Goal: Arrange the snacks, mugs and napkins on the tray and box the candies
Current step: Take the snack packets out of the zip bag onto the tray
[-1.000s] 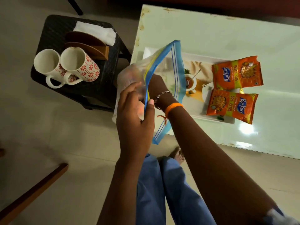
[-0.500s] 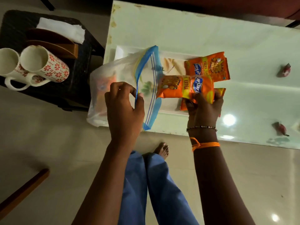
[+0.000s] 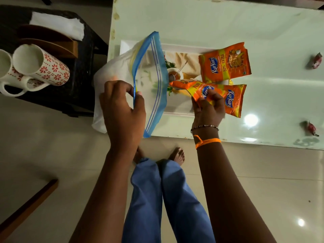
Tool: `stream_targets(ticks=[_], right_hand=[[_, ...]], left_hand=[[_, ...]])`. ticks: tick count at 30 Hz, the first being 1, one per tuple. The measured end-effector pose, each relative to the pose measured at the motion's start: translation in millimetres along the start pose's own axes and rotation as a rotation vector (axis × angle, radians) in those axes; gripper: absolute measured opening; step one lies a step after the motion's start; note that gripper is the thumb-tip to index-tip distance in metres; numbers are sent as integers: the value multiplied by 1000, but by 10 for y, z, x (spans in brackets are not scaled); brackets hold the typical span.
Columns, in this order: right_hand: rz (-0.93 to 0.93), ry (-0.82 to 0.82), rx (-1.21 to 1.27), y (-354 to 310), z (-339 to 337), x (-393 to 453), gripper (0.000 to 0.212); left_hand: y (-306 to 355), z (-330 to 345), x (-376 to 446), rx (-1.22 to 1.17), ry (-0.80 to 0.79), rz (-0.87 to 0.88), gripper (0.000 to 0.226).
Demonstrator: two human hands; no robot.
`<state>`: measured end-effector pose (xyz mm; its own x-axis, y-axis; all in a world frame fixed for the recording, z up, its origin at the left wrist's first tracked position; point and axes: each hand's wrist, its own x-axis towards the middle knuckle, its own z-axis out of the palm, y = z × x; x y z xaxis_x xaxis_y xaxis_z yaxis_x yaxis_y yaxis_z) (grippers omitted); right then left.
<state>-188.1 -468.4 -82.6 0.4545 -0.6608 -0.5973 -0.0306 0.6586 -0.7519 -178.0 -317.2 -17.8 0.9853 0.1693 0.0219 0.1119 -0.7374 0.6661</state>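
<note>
At the bottom of the frame stand two legs in blue trousers (image 3: 157, 199), bare feet on the pale floor tiles, with a strip of brown wood (image 3: 26, 207) slanting across the lower left corner. Both forearms reach up from there. The left hand (image 3: 122, 109), left of centre, pinches the rim of a clear zip bag (image 3: 154, 81) between thumb and curled fingers, holding the blue-edged mouth open toward the right; something orange shows dimly through the plastic, too blurred to name. The right hand (image 3: 208, 109), wearing a bead bracelet and an orange thread at the wrist, grips the lower edge of an orange snack packet (image 3: 194, 88) just beside the bag's mouth — its far end points at the opening.

Behind the fingers, a second orange packet (image 3: 233, 99) lies on the printed tray (image 3: 175, 48), partly under the held one, and a third packet (image 3: 226, 62) lies flat above it, toward the tray's far right end. The tray rests on the glossy pale-green table (image 3: 228, 20), which fills the upper right. Two red-wrapped candies sit well apart on the table at the right edge — one high (image 3: 316, 60), one lower (image 3: 310, 128).

In the upper left, a black stool (image 3: 82, 81) carries two white mugs with red flower print, one (image 3: 41, 64) beside the other (image 3: 5, 67), both on their sides, touching. Beyond them sits a brown wooden holder (image 3: 50, 44), and farthest back a stack of white napkins (image 3: 57, 25).
</note>
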Motion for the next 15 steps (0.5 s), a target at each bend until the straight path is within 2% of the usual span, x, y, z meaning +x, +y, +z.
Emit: stream_targets(ticks=[2,4,7,10,13,15], right_hand=[[45,23,-120,157,12,7,32],[143,20,-316,328,-17,-45,42],[311,-96,-507,541,-125,-210,49],[434,-228,-536,559,-226,-301,54],[561,-366,-659,357,-219,-333,45],[507,-464,-897,151,-163,-339,33]], left_hand=[[5,15,-13,-8,-11,-3,14],[1,26,-33,-17,-21,3,13],[-27,32,-61,-20,-38,2,13],[-64,15,-75,-28,-63,4,13],[-100,-45,-72,-74,-58,32,14],[-127,-98,-80,-151,-35,29,16]])
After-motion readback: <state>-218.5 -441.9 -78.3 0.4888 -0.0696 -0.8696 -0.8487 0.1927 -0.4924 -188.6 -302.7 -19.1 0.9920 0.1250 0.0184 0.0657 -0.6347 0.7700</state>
